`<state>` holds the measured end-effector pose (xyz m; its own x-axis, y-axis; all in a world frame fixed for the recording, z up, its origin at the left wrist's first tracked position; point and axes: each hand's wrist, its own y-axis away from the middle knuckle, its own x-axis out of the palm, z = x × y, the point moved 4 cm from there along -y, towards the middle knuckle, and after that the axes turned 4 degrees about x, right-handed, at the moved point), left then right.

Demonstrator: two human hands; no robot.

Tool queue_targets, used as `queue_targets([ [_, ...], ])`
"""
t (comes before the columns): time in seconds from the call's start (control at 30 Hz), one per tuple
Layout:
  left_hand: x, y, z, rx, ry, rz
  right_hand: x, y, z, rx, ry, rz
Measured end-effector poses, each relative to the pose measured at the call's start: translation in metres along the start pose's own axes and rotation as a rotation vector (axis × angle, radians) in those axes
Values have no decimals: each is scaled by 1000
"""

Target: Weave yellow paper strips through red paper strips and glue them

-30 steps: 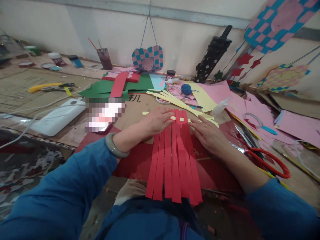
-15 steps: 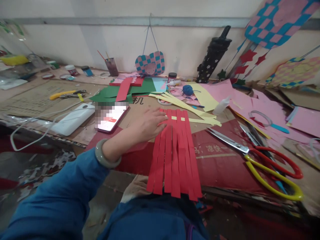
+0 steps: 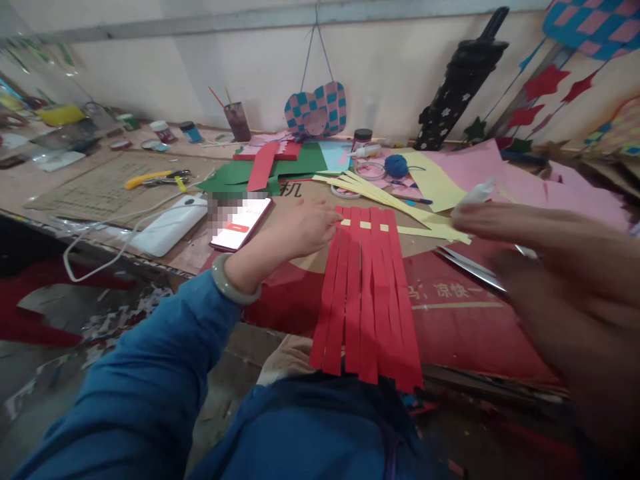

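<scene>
My left hand lies flat, fingers stretched, at the upper left edge of a sheet of red paper cut into long strips. Near its top, a pale yellow paper strip runs over and under the red ones. My right hand, blurred and close to the camera, is raised at the right. Its fingers reach left, apart from the thumb, with nothing visible between them. Behind its fingertips is a white squeeze bottle. Below it, scissors blades show; the handles are hidden.
More yellow strips fan out behind the red paper. Left of my hand lie a lit phone, a white power bank with a cable, and yellow-handled pliers. Blue yarn and a black umbrella are farther back.
My right hand has come into view from the right, over the scissors. My left hand stays at the red paper's upper left edge. The whole view has shifted slightly.
</scene>
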<state>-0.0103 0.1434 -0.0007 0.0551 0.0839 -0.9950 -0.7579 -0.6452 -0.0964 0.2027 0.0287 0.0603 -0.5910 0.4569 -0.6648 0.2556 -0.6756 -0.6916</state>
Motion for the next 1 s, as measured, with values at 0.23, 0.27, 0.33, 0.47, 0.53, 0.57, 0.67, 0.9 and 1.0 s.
queue_targets([
  [0.23, 27, -5, 0, -39, 154, -58, 108, -8, -36, -118, 151, 412],
  [0.27, 29, -5, -2, -40, 170, -38, 115, -4, -40, -101, 168, 444],
  [0.33, 31, -3, -6, -34, 188, 26, 122, 5, -44, -81, 181, 488],
  [0.47, 34, -1, -13, -9, 187, 139, 125, 13, -42, -76, 192, 552],
  [0.53, 34, -1, -15, 10, 182, 148, 128, 14, -40, -87, 200, 582],
  [0.57, 34, -1, -16, 18, 178, 150, 129, 14, -40, -92, 207, 595],
  [0.67, 33, -1, -17, 27, 170, 171, 132, 13, -40, -94, 234, 621],
  [0.9, 29, -2, -20, 15, 166, 275, 132, 14, -42, -67, 232, 661],
  [1.0, 30, -2, -20, 13, 171, 270, 132, 14, -43, -54, 234, 669],
])
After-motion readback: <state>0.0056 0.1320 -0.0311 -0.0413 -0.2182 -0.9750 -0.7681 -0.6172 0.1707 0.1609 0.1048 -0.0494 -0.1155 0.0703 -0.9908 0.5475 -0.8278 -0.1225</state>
